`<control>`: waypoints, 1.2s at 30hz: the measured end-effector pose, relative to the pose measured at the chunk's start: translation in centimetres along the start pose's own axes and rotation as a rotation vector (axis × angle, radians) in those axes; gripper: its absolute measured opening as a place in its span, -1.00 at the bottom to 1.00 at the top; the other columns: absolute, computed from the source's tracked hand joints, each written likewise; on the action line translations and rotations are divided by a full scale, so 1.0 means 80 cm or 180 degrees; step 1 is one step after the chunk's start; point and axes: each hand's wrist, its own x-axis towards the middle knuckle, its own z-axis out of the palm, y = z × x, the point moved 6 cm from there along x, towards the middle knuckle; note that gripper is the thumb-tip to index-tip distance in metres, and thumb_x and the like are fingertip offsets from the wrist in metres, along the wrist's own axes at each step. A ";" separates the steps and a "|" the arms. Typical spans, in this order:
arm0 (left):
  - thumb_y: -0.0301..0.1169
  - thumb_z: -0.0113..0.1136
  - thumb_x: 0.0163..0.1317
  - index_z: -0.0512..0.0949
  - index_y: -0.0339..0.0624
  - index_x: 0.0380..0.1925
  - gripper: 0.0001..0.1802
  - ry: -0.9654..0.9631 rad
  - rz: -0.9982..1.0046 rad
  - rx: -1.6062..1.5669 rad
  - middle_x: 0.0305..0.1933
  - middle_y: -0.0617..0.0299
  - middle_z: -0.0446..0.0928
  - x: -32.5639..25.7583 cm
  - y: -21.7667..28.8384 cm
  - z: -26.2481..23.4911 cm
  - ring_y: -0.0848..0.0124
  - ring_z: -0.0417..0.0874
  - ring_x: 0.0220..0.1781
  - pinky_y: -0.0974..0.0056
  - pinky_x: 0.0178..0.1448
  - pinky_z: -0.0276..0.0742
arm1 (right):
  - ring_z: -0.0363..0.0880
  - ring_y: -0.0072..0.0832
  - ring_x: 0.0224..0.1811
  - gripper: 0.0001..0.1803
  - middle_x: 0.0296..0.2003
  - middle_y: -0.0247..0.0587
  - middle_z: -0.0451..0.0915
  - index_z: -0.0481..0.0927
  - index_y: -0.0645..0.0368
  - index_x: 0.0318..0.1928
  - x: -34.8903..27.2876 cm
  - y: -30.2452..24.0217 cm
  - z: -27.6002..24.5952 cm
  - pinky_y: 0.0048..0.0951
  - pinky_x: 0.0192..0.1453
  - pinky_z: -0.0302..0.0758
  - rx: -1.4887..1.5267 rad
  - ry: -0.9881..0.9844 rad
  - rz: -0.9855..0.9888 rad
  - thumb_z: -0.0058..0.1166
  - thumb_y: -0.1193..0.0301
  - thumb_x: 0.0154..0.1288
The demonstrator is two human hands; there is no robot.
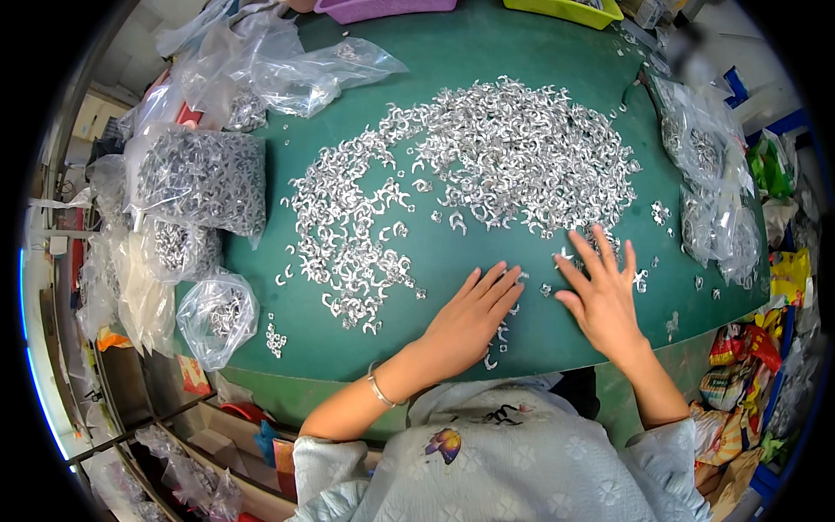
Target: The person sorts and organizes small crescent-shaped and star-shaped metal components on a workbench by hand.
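Observation:
A large heap of small silvery U-shaped metal pieces (pixel 522 157) covers the far middle of the green tabletop. A looser band of the same pieces (pixel 348 226) curves down its left side. My right hand (pixel 602 300) has its fingers spread at the heap's near edge, fingertips touching or just above a few pieces. Nothing is gripped in it. My left hand (pixel 474 317) lies low over the table, palm down, fingers stretched out and close together. A few pieces (pixel 503 335) show beside and below it; whatever is under the palm is hidden.
Clear bags full of metal pieces (pixel 204 178) crowd the table's left side, with a small open bag (pixel 217 317) nearer me. More bags (pixel 713 191) lie along the right edge. A purple tray (pixel 387 7) and a yellow-green tray (pixel 565 10) stand at the far edge.

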 end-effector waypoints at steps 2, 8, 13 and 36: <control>-0.80 -0.02 -0.03 0.28 -0.27 0.33 -0.22 0.0081 -0.0011 -0.0204 0.49 -0.03 0.14 -0.009 0.004 -0.007 0.00 0.11 0.54 -0.10 0.52 0.06 | 0.05 -0.12 0.50 -0.47 0.34 -0.16 0.30 0.54 0.16 0.15 -0.001 0.005 0.001 0.30 0.43 -0.09 0.0077 0.0136 0.0069 0.23 0.21 0.20; -0.71 0.01 0.20 0.51 -0.28 0.12 -0.55 0.0699 -0.0588 -0.1734 0.15 0.01 0.52 -0.062 0.012 -0.027 0.10 0.53 0.18 0.13 0.27 0.42 | 0.06 -0.21 0.51 -0.19 0.40 -0.12 0.23 0.25 0.22 0.38 0.008 -0.064 0.018 0.20 0.51 -0.13 0.0876 -0.0497 -0.0798 0.23 0.17 0.19; -0.50 0.03 0.41 0.58 -0.30 0.00 -0.76 -0.0498 -0.0964 -0.3591 -0.12 0.15 0.63 -0.133 0.032 0.029 0.37 0.62 -0.09 0.34 0.07 0.51 | 0.07 -0.19 0.51 -0.28 0.39 -0.10 0.23 0.31 0.25 0.33 -0.010 -0.074 0.023 0.21 0.51 -0.12 0.1207 -0.0710 -0.0922 0.22 0.22 0.22; -0.51 -0.05 0.44 0.45 -0.46 0.11 -0.68 0.0160 -0.2397 -0.6016 0.12 -0.13 0.53 -0.153 -0.002 0.150 0.17 0.57 0.16 0.19 0.32 0.46 | 0.43 -0.26 0.20 -0.80 -0.02 -0.28 0.55 0.58 0.15 -0.27 -0.009 -0.002 -0.013 0.06 0.37 0.04 0.0630 0.0855 0.0056 0.30 0.45 0.09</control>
